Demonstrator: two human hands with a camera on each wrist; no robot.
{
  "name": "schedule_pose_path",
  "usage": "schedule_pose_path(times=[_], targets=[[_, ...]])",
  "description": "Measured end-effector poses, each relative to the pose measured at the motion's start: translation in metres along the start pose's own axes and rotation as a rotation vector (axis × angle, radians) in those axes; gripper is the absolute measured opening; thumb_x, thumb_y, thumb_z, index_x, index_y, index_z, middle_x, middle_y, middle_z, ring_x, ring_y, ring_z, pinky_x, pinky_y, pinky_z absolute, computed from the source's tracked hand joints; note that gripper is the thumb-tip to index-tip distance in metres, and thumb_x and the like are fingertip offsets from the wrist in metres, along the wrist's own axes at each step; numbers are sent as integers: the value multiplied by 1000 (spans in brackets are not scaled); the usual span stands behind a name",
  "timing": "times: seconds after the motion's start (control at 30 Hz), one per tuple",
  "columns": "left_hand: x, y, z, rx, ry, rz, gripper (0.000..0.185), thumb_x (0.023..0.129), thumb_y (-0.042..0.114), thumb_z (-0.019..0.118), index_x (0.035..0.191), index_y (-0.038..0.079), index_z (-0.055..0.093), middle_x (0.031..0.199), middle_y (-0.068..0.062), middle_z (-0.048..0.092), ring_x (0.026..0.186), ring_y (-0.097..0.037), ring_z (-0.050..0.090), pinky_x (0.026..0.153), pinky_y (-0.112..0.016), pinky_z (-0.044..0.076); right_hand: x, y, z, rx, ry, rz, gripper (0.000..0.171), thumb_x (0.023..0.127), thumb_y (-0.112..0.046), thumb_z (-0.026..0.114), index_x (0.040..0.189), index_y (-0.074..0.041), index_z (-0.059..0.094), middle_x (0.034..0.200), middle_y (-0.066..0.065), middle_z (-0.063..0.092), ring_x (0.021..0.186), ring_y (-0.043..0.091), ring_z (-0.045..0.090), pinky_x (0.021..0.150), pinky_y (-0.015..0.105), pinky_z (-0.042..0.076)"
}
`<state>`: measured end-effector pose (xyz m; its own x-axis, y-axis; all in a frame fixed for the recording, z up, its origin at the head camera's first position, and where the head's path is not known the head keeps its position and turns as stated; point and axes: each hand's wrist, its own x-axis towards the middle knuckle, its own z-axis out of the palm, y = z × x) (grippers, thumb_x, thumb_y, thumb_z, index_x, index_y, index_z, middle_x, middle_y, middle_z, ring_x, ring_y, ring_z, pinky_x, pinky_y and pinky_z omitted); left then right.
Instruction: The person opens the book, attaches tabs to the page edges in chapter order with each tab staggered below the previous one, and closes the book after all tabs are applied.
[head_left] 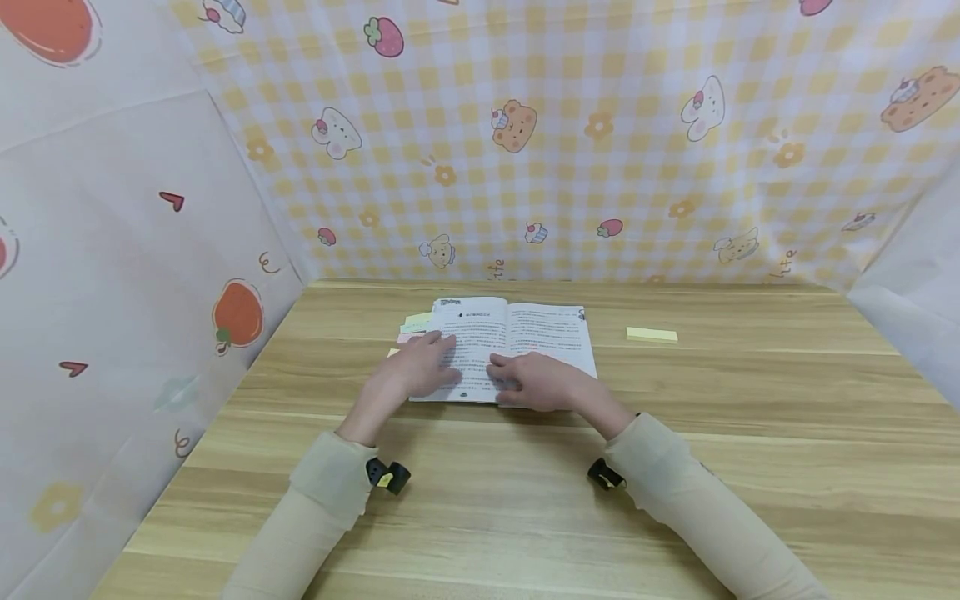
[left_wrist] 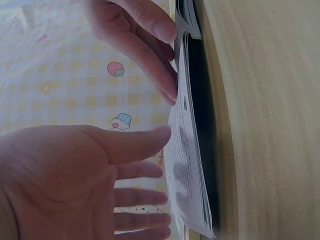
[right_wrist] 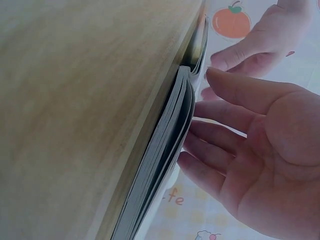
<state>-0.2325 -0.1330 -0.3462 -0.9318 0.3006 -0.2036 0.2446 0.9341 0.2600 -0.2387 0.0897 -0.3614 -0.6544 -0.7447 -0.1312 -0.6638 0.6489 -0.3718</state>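
An open book (head_left: 517,342) lay at the far middle of the wooden worktop (head_left: 675,467). The left hand (head_left: 422,371) rested on its left page and the right hand (head_left: 536,382) near the spine, both with fingers (left_wrist: 140,142) straight and slightly apart. Coloured sticky notes (head_left: 414,325) peeked from under the book's left edge; a yellow note pad (head_left: 652,334) lay well apart to the right. Cartoon-printed checked cloth (head_left: 570,142) walled the space.

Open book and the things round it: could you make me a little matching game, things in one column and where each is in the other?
Things:
1. left hand
2. right hand
3. yellow sticky pad
4. open book

Places:
A. alone on the table, right of the book
B. flat on the left page
C. middle of the table
D. on the book's near edge, right page

Pairs: 1-B, 2-D, 3-A, 4-C
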Motion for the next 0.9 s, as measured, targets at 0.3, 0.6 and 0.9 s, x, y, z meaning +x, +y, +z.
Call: schedule_pose_path(times=[0.3,0.6,0.9], targets=[[1,-5,4,26,-148,25,72,102,39,58,159,6,28,165,-21,16,148,-47,18,116,-60,26,0,1,1,11,-16,17,53,102,-23,62,148,-2,49,158,16,37,141,32,41,116,45,33],[1,-5,3,19,-147,21,73,101,40,60,159,8,29,165,-20,16,149,-46,16,115,-62,25,-2,2,-1,27,-15,25,54,101,-26,62,148,-4,49,158,14,37,142,33,40,116,47,32],[3,-9,8,20,-143,27,73,101,40,59,159,8,29,165,-20,16,149,-47,14,116,-62,24,-2,3,-3,45,-26,11,53,101,-26,62,148,-3,50,158,16,36,142,35,38,116,47,32]])
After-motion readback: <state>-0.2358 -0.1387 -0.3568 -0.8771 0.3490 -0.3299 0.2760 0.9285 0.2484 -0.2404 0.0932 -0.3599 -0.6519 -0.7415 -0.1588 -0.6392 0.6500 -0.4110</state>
